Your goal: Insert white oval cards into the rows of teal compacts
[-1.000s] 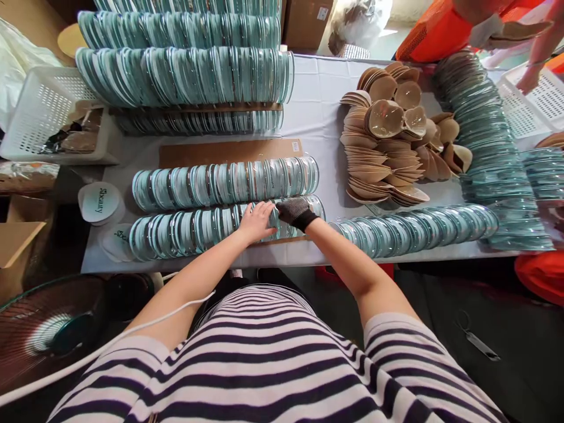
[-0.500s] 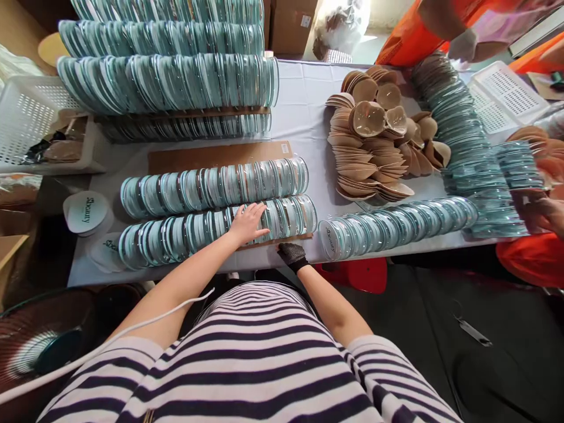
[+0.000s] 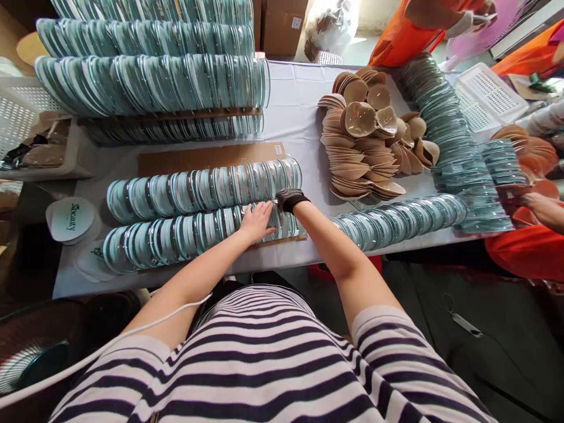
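A front row of round, clear packages with pale teal insides (image 3: pixel 176 238) lies on its side along the table's near edge. On top of this row, toward its right part, rests my left hand (image 3: pixel 257 223), fingers spread and nothing gripped. My right hand (image 3: pixel 292 200), in a dark mesh glove, is just right of the left one, over the row's right part. Its fingertips point down among the packages and are partly hidden, so I cannot tell whether they pinch one. A second similar row (image 3: pixel 198 187) lies right behind, with a cardboard strip (image 3: pixel 211 157) beyond it.
Stacked beige cups (image 3: pixel 348 147) sit right of centre. Another package row (image 3: pixel 400 222) lies at the near right. Taller rows (image 3: pixel 150 85) stand at the back left beside a white basket (image 3: pixel 79 155). A co-worker's hand (image 3: pixel 544 210) is at the far right.
My right hand has risen from the table's near edge, forward onto the front row beside my left hand. My left hand has shifted slightly right along the row.
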`<control>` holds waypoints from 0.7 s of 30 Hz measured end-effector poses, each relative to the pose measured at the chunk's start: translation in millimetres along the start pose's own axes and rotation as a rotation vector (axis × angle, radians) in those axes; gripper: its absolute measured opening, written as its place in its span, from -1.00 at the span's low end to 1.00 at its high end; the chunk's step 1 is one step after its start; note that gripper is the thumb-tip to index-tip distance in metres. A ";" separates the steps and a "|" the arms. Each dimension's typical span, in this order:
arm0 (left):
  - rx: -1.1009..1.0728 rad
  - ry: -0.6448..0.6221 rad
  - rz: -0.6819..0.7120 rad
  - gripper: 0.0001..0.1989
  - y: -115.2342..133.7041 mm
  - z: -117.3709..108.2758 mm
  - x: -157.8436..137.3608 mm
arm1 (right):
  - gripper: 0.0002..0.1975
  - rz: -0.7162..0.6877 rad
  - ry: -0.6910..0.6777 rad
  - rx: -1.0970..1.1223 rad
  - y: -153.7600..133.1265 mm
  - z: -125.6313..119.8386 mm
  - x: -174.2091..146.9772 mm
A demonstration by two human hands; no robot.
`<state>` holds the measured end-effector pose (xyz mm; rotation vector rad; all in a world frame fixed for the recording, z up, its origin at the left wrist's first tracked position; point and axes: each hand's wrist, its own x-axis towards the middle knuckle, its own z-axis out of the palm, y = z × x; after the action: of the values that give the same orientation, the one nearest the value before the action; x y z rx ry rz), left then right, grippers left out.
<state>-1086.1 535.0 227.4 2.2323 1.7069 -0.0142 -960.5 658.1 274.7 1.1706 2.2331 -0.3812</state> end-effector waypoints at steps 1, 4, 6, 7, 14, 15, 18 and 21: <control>0.007 0.002 -0.005 -0.18 2.6 1.8 2.7 | -0.69 -0.033 -0.041 -0.045 -4.8 -5.7 5.7; 0.020 0.016 0.008 -0.17 1.7 6.2 4.8 | -0.66 -0.094 -0.080 -0.125 -9.9 -13.4 12.0; 0.023 0.013 0.008 -0.16 -1.2 7.5 3.9 | -0.63 -0.109 -0.114 -0.128 -6.7 -14.7 11.9; 0.025 0.011 0.006 -0.16 -2.2 7.8 3.5 | -0.62 -0.116 -0.140 -0.118 -4.6 -15.4 12.0; 0.031 0.026 0.020 -0.16 -2.3 6.7 3.7 | -0.72 -0.200 -0.114 -0.174 -9.0 -20.5 13.6; 0.025 0.030 0.020 -0.16 -2.7 6.9 3.7 | -0.73 -0.213 -0.060 -0.191 -9.4 -17.5 10.4; 0.001 0.037 0.015 -0.19 -4.1 7.9 3.3 | -0.73 -0.241 0.100 -0.150 -3.5 6.4 -10.7; -0.018 0.040 0.020 -0.20 -4.0 8.7 2.5 | -0.71 -0.181 0.214 0.007 5.1 53.3 -44.4</control>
<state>-1087.4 536.0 217.6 2.2515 1.6976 0.0500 -917.3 605.7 260.1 1.0577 2.5361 -0.3489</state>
